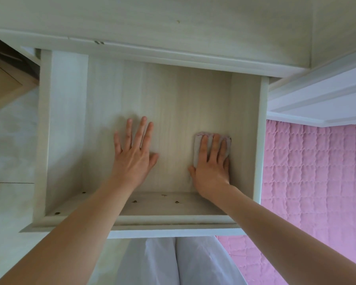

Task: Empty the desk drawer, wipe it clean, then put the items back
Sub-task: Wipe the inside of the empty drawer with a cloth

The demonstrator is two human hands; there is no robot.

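the pale wooden desk drawer point(68, 124) stands pulled out beneath the desk top point(173, 19), nothing inside but the person's hands. the left hand point(133, 153) lies flat on its floor, fingers straight and spread. the right hand point(213, 163) presses a folded pinkish-grey cloth point(198, 147) against the floor near the right wall, fingers straight. a pink quilted bedspread point(317, 171) lies beside the drawer on the right.

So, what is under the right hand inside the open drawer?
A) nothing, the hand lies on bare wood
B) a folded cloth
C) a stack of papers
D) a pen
B: the right hand presses its straight fingers flat on a small folded cloth on the drawer floor, while the left hand rests flat on bare wood beside it.
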